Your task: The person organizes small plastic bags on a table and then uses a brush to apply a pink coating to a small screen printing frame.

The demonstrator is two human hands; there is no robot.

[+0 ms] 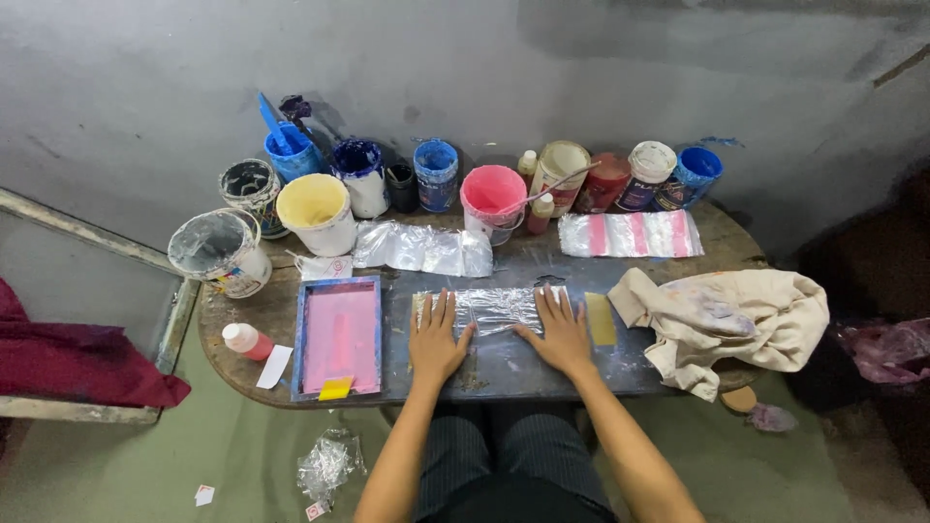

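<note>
A crinkled sheet of clear plastic film (494, 308), shiny and wrinkled, lies flat on the dark, paint-stained table (504, 373). The left hand (435, 337) rests open on the film's left end, fingers spread and palm down. The right hand (560, 331) lies open the same way on its right end, so the film stretches between the two hands and under their fingertips. Just left of the left hand sits a rectangular blue-framed screen (338, 337) coated in smooth pink. Right of the right hand lies a crumpled cream cloth (731, 320), soft and smudged. Beyond both hands stands a row of round paint tubs (436, 174).
</note>
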